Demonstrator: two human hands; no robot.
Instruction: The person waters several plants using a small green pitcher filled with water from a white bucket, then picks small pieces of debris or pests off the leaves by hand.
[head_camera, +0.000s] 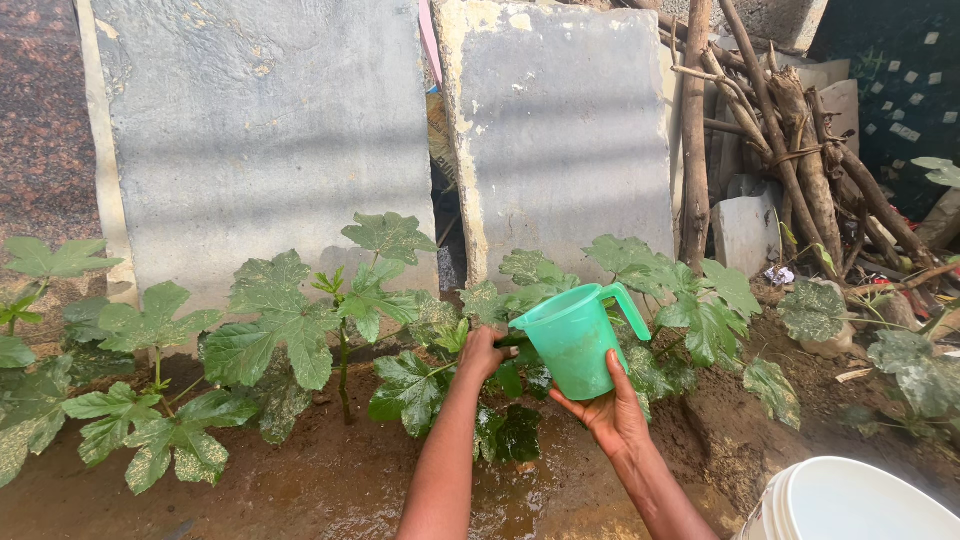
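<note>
Two grey stone slabs (260, 140) fill the upper frame; leafy plants (280, 320) line the wet soil (300, 480); a white bucket (850, 500) sits lower right; at centre, the right hand (612, 410) cups a tilted green jug (572, 340); the left hand (483, 352) closes on a leaf stem.

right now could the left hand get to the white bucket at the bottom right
Probably not directly. The left hand is out among the plant leaves, and the right hand holding the green jug lies between it and the white bucket.
</note>
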